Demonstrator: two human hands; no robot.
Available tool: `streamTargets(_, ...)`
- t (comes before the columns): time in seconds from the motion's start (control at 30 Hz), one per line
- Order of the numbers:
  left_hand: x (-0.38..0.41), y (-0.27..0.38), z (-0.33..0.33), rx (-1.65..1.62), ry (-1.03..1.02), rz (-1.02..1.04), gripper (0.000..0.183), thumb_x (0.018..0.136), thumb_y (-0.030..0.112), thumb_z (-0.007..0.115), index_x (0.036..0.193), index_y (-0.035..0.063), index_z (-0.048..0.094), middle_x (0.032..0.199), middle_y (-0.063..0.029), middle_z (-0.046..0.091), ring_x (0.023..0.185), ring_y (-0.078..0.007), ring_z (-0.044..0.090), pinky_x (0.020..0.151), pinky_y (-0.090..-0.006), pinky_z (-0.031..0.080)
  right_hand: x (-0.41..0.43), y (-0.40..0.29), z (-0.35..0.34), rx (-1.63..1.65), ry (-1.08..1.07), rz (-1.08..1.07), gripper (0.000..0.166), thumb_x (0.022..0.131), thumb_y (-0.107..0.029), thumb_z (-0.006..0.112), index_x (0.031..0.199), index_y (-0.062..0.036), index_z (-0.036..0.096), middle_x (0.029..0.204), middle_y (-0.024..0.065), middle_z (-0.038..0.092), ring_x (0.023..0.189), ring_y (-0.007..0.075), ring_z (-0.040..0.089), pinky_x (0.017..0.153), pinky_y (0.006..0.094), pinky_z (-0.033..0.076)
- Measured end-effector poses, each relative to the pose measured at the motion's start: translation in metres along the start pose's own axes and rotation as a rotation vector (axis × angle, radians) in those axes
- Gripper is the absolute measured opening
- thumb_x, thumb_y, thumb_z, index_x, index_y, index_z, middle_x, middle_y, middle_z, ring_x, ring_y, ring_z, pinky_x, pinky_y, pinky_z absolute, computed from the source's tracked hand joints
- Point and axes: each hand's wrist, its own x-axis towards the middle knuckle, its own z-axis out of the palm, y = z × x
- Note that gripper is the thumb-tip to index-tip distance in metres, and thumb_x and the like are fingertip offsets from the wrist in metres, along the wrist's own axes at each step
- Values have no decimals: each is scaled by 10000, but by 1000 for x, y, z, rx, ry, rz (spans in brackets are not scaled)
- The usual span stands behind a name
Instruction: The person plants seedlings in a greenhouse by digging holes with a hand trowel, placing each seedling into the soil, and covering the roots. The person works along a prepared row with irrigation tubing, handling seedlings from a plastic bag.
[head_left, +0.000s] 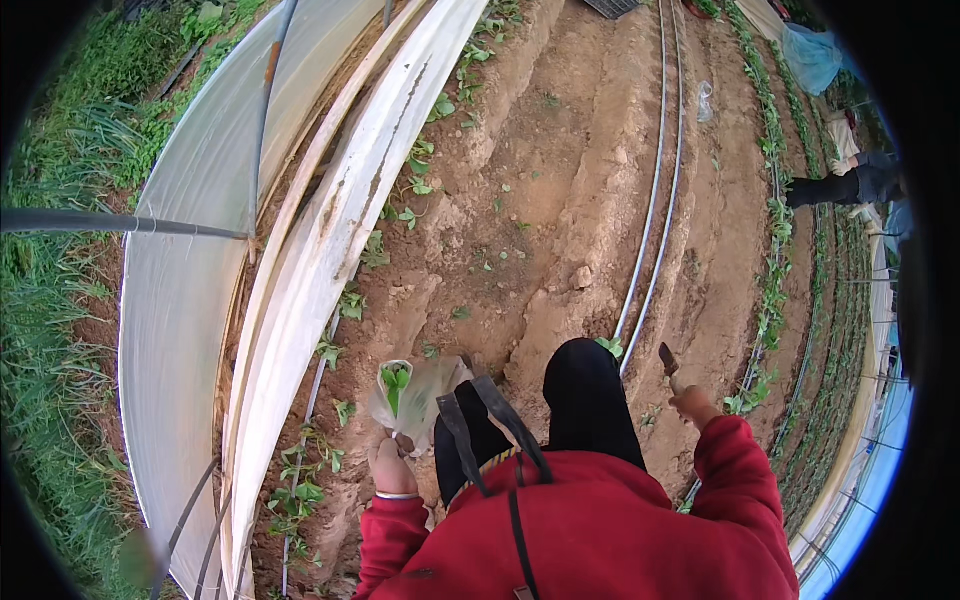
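My left hand (392, 469) grips the gathered end of a translucent plastic bag (424, 397), low in front of my left side. Green leaves (394, 381) show in the bag's opening. My right hand (694, 407) is closed around the handle of a small trowel (669, 361), held out to the right with its dark, soil-marked blade pointing away from me. Two pale drip irrigation lines (651, 247) run along the soil between my hands. A small green seedling (611, 346) stands beside them, near my knee.
White plastic film (330, 232) and metal greenhouse poles (262, 127) border the left. Rows of leafy plants (772, 277) run along the right, where another person's dark-clad leg (825, 189) shows. A black seedling tray (611, 7) lies at the far end, and a clear plastic bag (704, 101) nearer.
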Motion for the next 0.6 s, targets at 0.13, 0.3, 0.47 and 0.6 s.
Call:
streamTargets(0.13, 37, 42, 30, 24, -48, 19, 128, 738, -21, 365, 646, 46, 424, 612, 2, 396, 556, -95, 339, 546, -248, 284, -33, 27, 44, 141, -58, 93, 290, 758, -248, 669, 740, 32, 594, 615, 96, 593, 506, 206, 596, 446, 361, 505)
streamTargets(0.3, 77, 78, 73, 177, -177, -54, 118, 739, -7, 366, 640, 53, 393, 620, -2, 394, 556, -100, 345, 535, -249, 284, -51, 62, 103, 309, -143, 194, 297, 755, -251, 683, 723, 31, 595, 605, 94, 588, 484, 198, 581, 438, 352, 501)
streamTargets(0.47, 108, 97, 145, 216, -268, -9, 93, 725, 5, 369, 651, 61, 375, 646, -31, 382, 542, -120, 320, 525, -243, 289, -61, 47, 149, 384, -257, 278, 307, 756, -252, 694, 743, 44, 616, 616, 93, 582, 489, 200, 570, 442, 358, 505)
streamTargets(0.6, 124, 118, 221, 287, -284, 40, 89, 739, 1, 381, 671, 58, 376, 663, -34, 384, 549, -126, 317, 527, -254, 291, -72, 18, 176, 646, -319, 361, 300, 752, -250, 698, 726, 39, 623, 644, 96, 603, 503, 204, 585, 454, 342, 514)
